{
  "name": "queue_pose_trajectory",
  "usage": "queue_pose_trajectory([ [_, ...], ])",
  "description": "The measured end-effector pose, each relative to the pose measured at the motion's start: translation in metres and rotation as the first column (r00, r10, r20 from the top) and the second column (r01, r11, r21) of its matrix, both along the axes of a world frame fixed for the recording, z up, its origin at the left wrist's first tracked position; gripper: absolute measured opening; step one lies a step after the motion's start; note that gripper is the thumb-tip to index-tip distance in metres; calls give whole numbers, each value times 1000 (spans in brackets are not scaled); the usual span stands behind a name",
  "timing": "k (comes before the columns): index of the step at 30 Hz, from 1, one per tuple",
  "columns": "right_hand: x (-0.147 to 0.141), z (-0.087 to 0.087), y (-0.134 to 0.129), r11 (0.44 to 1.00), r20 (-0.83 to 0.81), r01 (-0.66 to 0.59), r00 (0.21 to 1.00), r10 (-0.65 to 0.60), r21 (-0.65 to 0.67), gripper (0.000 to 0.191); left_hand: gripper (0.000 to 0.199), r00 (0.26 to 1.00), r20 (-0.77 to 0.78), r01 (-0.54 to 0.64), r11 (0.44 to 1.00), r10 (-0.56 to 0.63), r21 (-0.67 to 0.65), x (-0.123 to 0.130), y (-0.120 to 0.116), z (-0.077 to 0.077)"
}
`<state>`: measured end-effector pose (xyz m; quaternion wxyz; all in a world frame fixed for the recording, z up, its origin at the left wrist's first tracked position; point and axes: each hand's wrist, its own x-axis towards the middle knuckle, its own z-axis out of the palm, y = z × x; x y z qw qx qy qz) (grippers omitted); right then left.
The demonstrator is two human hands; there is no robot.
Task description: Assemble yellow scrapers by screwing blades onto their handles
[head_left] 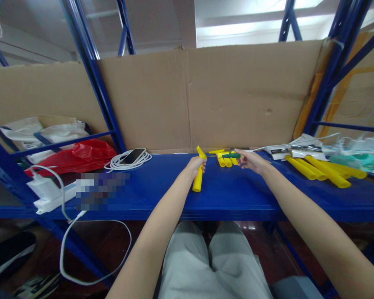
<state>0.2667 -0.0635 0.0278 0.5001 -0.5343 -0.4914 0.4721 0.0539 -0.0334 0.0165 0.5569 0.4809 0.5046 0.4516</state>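
My left hand [197, 165] is wrapped round a yellow tube-like piece [198, 182], whose narrower, angled top sticks up above the fingers. The piece stands slightly tilted over the blue shelf [162, 182]. To the right, my right hand [247, 161] grips a green and yellow tool [230, 155] that looks like a screwdriver, its tip pointing left toward the yellow piece without touching it. Behind and below the tool lie several short yellow pieces [222, 162], partly hidden by it.
Several yellow tubes [327, 171] lie at the right beside metal parts [305, 151] and green plastic [358, 162]. A phone [134, 156] rests on a coiled white cable [112, 166]. Further left are a red bag [81, 155] and power strip [54, 199]. Cardboard [230, 95] stands behind.
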Motion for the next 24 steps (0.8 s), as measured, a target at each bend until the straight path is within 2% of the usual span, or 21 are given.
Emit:
queue_pose_trajectory([
  [3,-6,0,1,988,-92,118,990,-108,103,42,8,1000,3,19,1000,-19,-4,1,-6,4],
  [7,-11,1,3,965,-134,232,967,-215,124,37,15,999,15,52,999,-52,-5,1,-13,9],
  [12,-11,1,2,947,-105,298,952,-286,122,23,15,998,21,67,998,-67,2,2,-16,11],
  [17,-9,1,4,936,-92,333,942,-324,117,19,12,996,17,83,997,-83,-3,3,-15,10],
  [24,-3,3,4,908,-125,397,916,-382,132,17,14,998,-13,-63,998,63,-10,-1,-8,8],
])
